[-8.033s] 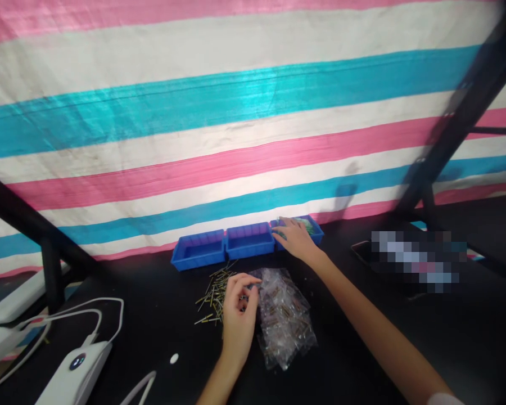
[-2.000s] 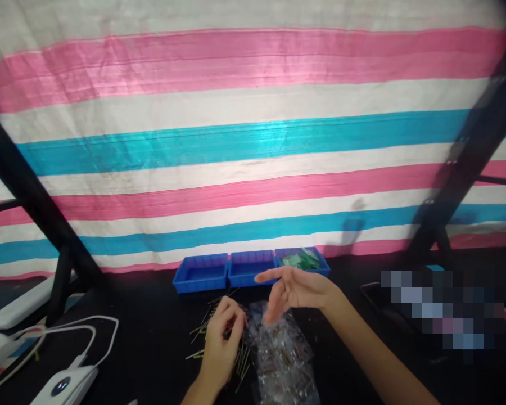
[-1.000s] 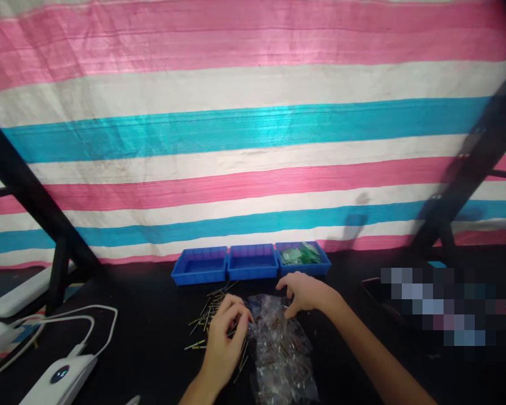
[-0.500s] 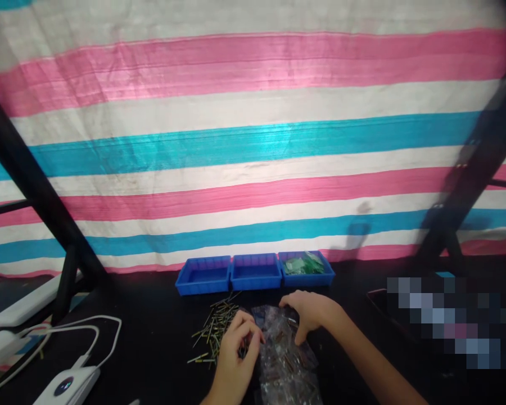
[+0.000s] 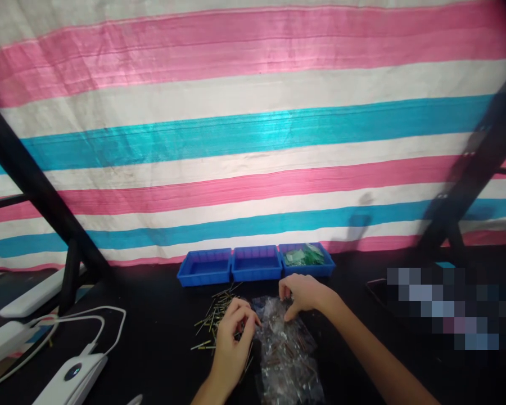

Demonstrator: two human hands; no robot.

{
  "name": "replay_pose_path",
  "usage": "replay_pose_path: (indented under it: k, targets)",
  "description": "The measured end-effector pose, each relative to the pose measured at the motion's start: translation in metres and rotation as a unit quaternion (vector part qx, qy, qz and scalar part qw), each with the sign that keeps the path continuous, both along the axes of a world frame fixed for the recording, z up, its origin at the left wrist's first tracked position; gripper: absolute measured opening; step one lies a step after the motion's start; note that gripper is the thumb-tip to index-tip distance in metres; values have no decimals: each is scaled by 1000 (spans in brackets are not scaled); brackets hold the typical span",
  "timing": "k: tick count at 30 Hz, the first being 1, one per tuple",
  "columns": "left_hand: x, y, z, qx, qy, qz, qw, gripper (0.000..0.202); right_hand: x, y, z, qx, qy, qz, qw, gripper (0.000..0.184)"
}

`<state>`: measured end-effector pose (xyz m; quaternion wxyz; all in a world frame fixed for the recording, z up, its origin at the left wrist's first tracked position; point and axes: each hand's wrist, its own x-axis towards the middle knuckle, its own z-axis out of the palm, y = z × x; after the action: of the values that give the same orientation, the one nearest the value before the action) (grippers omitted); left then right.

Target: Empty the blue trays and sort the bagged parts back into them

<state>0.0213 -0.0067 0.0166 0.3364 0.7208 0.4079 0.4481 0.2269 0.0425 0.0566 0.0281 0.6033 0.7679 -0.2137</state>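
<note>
My left hand (image 5: 235,340) is curled beside the pile of thin metal pins with yellowish parts (image 5: 213,318). Its thumb and forefinger come together near the left edge of the clear plastic bags (image 5: 284,354). Anything between those fingertips is too small to make out. Over the upper end of the bags, my right hand (image 5: 306,295) has its thumb and fingers apart. Small brown, rod-like pieces show through the plastic. Whether the right fingertips touch the bags, I cannot tell.
Behind the hands stand a left blue tray (image 5: 205,278), a middle blue tray (image 5: 257,274) and a right blue tray (image 5: 310,271) holding green and clear packets. A white power bank (image 5: 69,379) with cables lies left. A dark phone-like object (image 5: 376,288) lies right.
The camera view has shifted slightly. My right hand has moved a little left over the bags, its thumb closer to its fingers. The left hand stays curled by the pins.
</note>
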Motion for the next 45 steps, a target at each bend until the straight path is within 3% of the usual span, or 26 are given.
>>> replay_pose_path:
  k: [9,13,18,22,26,30,35,41,45]
  targets:
    - [0,6,-4,20,27,47,998,14,2,-1,5,15,84,16,996,11]
    - [2,5,-3,14,22,58,998,16,9,-2,12,18,129,8,991,8]
    - [5,5,-1,-39,5,31,999,23,-1,-11,23,-44,329,40,942,22]
    - [3,6,-5,-42,-54,-2,998,18,-14,-17,28,-110,408,95,901,26]
    - [0,9,-4,-48,-121,27,991,15,-20,-17,28,-101,418,109,896,32]
    - [-2,9,3,-76,-187,75,977,16,-24,-17,28,-48,410,99,905,21]
    - [-3,9,3,-81,-189,82,975,14,-29,-17,30,33,420,82,903,15]
    - [-4,12,-2,-74,-183,91,976,16,-28,-18,27,-68,445,90,888,21]
    - [-4,11,-1,-60,-162,98,980,17,-27,-17,26,-46,446,89,889,18]
